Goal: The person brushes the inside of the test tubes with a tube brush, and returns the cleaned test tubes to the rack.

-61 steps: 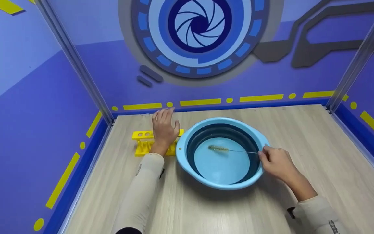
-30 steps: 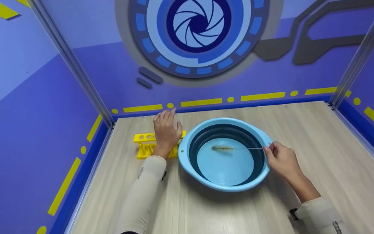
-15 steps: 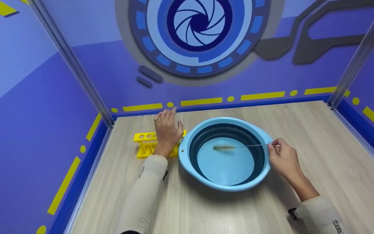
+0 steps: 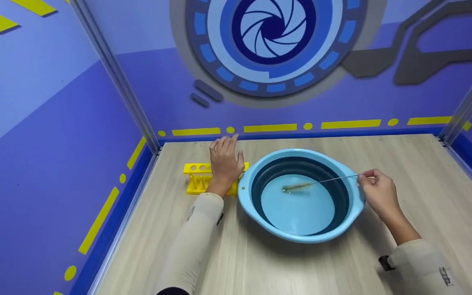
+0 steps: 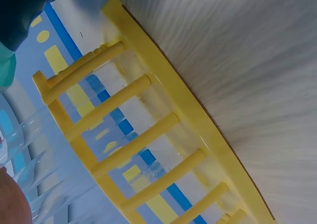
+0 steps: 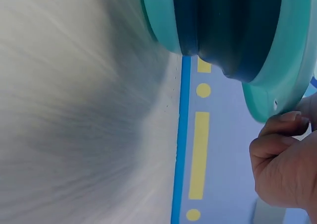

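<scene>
My right hand point(image 4: 378, 191) pinches the thin wire handle of a test tube brush point(image 4: 297, 187) at the right rim of a round blue basin point(image 4: 301, 237). The brush's wet, yellowish bristles lie inside the basin, and the wire slants up over the rim. In the right wrist view my curled fingers point(image 6: 277, 144) are right beside the basin's handle tab. My left hand point(image 4: 225, 162) reaches over a yellow test tube rack point(image 4: 197, 190), fingers extended, partly hiding it. Clear test tubes point(image 5: 37, 174) stand in the rack in the left wrist view, close to a bit of my hand.
The basin has dark collapsible walls and stands against the rack's right end. Both are on a wood-grain table point(image 4: 252, 270). A blue patterned wall point(image 4: 137, 82) closes off the back, with panels at left and right.
My right hand has drawn slightly back and up, so the brush's wire slopes more steeply over the rim and the bristles tilt. My left hand keeps its place over the rack.
</scene>
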`<state>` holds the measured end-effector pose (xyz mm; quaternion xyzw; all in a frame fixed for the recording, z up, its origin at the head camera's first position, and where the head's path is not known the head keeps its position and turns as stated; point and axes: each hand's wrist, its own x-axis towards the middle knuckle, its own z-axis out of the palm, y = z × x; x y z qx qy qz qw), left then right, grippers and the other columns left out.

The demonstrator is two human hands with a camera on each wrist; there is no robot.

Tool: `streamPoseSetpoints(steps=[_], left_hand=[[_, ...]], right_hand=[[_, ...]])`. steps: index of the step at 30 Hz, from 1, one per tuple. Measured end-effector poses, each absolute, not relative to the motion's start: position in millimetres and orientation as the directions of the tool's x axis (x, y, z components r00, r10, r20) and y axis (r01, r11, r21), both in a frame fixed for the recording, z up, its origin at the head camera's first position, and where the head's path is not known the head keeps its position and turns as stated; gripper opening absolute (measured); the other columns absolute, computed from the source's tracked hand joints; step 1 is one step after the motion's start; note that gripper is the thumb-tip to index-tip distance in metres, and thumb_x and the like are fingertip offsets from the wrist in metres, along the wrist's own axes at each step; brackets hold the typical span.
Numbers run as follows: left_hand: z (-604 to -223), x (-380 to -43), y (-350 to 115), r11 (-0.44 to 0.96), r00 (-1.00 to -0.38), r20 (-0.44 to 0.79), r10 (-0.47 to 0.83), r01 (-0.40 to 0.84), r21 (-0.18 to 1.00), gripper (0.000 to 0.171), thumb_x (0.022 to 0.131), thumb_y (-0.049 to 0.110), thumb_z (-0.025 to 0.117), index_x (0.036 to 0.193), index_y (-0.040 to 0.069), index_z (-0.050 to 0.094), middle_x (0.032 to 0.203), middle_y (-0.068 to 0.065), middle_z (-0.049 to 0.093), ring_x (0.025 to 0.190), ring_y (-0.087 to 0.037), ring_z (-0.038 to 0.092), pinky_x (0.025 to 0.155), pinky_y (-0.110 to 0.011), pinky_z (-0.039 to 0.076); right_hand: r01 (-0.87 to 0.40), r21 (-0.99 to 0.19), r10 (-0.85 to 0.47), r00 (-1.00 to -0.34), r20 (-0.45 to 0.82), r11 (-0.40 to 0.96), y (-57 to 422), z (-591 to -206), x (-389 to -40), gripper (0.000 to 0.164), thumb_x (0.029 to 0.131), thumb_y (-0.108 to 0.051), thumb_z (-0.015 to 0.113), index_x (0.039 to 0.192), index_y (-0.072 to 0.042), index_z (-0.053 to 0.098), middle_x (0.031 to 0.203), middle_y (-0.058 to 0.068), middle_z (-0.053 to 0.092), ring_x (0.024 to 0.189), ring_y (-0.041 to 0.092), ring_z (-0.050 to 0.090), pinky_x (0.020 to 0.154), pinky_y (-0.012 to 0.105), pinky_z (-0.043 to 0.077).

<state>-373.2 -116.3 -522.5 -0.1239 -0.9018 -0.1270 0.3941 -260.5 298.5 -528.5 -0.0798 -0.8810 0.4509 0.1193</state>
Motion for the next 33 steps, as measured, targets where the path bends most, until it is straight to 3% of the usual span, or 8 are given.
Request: streamPoseSetpoints(steps=[3,7,12,16,20,24,33], left_hand=[[-523,-373,-112,0.936,-0.668,0.733,0.126,0.325,0.135,0.049,0.102,0.030,0.069,0.148,0.015,0.061,0.142,-0.005,0.071,0.136,-0.026,0.061,0.123,-0.052,0.039],[-524,-372,-111,0.938,-0.681,0.719,0.137,0.324,0.127,0.051,0.103,0.031,0.071,0.149,0.015,0.060,0.142,-0.004,0.071,0.137,-0.025,0.060,0.123,-0.052,0.039],[-522,-373,-110,0.939,-0.682,0.711,0.171,0.332,0.093,0.052,0.104,0.034,0.070,0.150,0.014,0.059,0.142,-0.005,0.071,0.137,-0.026,0.060,0.123,-0.052,0.040],[-522,-372,-112,0.945,-0.690,0.699,0.189,0.322,0.062,0.053,0.105,0.037,0.067,0.152,0.015,0.056,0.144,-0.005,0.069,0.139,-0.025,0.058,0.125,-0.051,0.039],[-524,-371,-116,0.949,-0.692,0.693,0.203,0.314,0.035,0.054,0.105,0.036,0.067,0.153,0.015,0.054,0.145,-0.005,0.067,0.140,-0.025,0.057,0.126,-0.051,0.037],[-526,-370,-122,0.947,-0.693,0.687,0.218,0.321,0.024,0.058,0.106,0.037,0.066,0.157,0.016,0.049,0.149,-0.005,0.064,0.142,-0.026,0.056,0.128,-0.051,0.037],[-521,-366,-123,0.941,-0.706,0.680,0.198,0.330,0.069,0.062,0.107,0.035,0.065,0.162,0.016,0.043,0.161,-0.006,0.054,0.149,-0.028,0.050,0.130,-0.052,0.032]], right_hand=[[0.027,-0.825,0.227,-0.966,0.123,0.565,303,-529,-262,0.043,0.112,-0.035,0.050,0.125,0.003,0.064,0.099,0.019,0.073,0.079,0.016,0.063,0.063,0.023,0.052],[0.038,-0.841,0.200,-0.976,0.084,0.540,307,-528,-265,0.044,0.113,-0.038,0.050,0.125,0.002,0.064,0.100,0.015,0.072,0.086,0.015,0.064,0.069,0.022,0.054],[0.059,-0.858,0.195,-0.980,0.048,0.511,311,-525,-266,0.046,0.112,-0.040,0.051,0.127,0.002,0.063,0.103,0.010,0.071,0.090,0.012,0.062,0.074,0.020,0.055],[0.051,-0.863,0.185,-0.982,0.049,0.503,313,-525,-262,0.048,0.112,-0.042,0.051,0.132,0.001,0.061,0.110,0.014,0.072,0.092,0.012,0.063,0.076,0.019,0.056],[0.022,-0.874,0.170,-0.983,0.070,0.486,312,-528,-258,0.049,0.112,-0.041,0.051,0.139,-0.001,0.055,0.094,0.007,0.072,0.081,0.012,0.063,0.070,0.021,0.054],[-0.006,-0.884,0.167,-0.981,0.095,0.467,311,-530,-255,0.049,0.112,-0.038,0.054,0.144,-0.001,0.051,0.072,0.000,0.061,0.064,0.011,0.056,0.060,0.025,0.048],[-0.060,-0.864,0.158,-0.975,0.159,0.501,309,-527,-250,0.046,0.110,-0.033,0.059,0.143,-0.001,0.052,0.066,-0.006,0.055,0.060,0.010,0.056,0.055,0.025,0.049]])
